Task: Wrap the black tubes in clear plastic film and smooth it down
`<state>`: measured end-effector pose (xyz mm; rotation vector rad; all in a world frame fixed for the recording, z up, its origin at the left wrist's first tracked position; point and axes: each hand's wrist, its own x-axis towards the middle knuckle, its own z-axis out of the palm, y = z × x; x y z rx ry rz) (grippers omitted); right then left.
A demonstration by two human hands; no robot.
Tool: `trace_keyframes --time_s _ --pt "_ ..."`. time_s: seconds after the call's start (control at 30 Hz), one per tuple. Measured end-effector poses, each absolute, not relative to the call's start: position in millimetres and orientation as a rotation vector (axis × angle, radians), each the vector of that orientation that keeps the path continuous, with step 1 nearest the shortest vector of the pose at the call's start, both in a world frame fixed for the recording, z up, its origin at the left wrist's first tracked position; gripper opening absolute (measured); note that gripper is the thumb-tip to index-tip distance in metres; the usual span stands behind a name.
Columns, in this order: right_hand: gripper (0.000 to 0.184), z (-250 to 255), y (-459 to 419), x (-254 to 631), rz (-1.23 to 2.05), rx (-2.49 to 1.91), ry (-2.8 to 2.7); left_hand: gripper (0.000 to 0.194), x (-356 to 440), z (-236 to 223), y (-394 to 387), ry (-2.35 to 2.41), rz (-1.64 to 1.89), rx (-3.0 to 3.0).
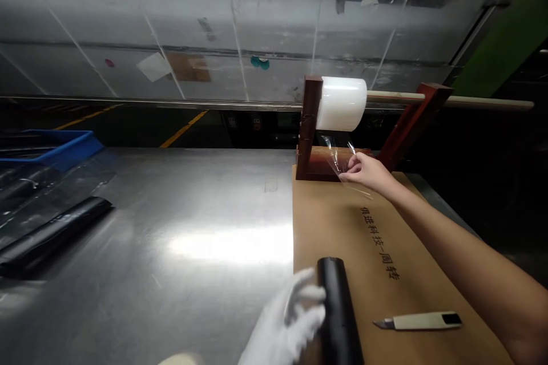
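Count: two hands, one white-gloved left hand [285, 319], one bare right hand [363, 173]. One roll of clear film [341, 104] on one wooden dowel [471, 101], between two wooden uprights [309, 125]. One snap-off utility knife [422, 321]. One black tube [338, 313]. One kraft paper sheet [342, 228]. One blue tray [55, 148]. Black sheets [47, 222], number unclear.

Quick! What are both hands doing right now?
Left hand: white-gloved, open, beside a black tube.
Right hand: closed, pinching clear plastic film.
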<state>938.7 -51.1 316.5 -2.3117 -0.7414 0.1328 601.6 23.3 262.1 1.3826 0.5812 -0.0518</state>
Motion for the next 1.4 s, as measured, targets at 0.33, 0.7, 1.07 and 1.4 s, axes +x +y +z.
trace_keyframes --time_s 0.33,0.7,1.07,1.4 --pt "0.077 309.8 -59.7 885.2 0.123 -2.25 -0.66 0.059 797.2 289.6 36.3 0.394 0.111 1.086" --pt "0.016 296.8 -119.5 872.2 0.624 -1.937 -0.432 0.028 780.0 268.4 39.9 0.446 -0.071 1.334" --pt "0.022 281.7 -145.1 836.3 0.668 -1.866 -0.533 0.025 733.1 268.1 50.2 0.462 -0.169 1.596" --pt "0.03 285.9 -164.3 799.1 0.563 -1.74 -0.646 0.023 688.0 289.5 30.1 0.373 -0.129 1.61"
